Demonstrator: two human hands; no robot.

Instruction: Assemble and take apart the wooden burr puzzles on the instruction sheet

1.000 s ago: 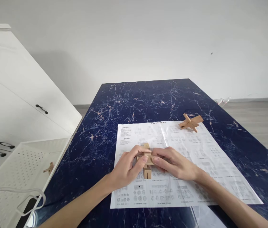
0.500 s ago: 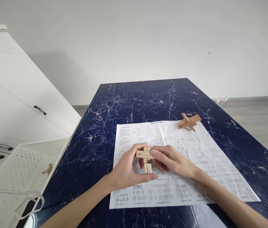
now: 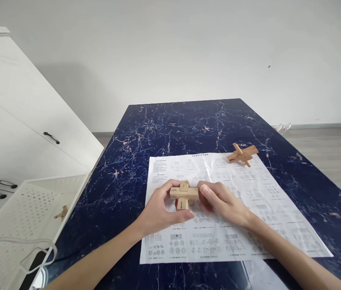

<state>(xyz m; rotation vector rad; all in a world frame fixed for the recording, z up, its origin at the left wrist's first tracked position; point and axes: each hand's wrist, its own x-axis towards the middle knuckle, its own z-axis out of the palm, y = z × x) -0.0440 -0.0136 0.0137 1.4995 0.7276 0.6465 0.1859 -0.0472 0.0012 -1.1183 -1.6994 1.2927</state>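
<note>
My left hand (image 3: 161, 207) is closed around a pale wooden burr puzzle (image 3: 184, 193) made of interlocking notched bars, its fingers behind and thumb below. The bar end facing left carries a "3"; another end faces me. At the puzzle's right end is my right hand (image 3: 220, 201), fingers curled and touching that end, thumb bent just beside it. Its lower fingers are blurred and partly hidden. Both hands are above a printed instruction sheet (image 3: 237, 241) with rows of small diagrams. A second, cross-shaped wooden puzzle (image 3: 243, 156) lies on the sheet's far right corner.
The sheet lies on a dark blue marbled table (image 3: 170, 129). To the left, a white perforated tray (image 3: 34, 201) holds a small wooden piece (image 3: 61, 213), and a white cable (image 3: 16, 243) loops over it. A white cabinet (image 3: 22, 108) stands beyond.
The puzzle in my left hand has tipped, so its lower block sits closer under the crossbar. My right thumb has slid off the crossbar to its right end.
</note>
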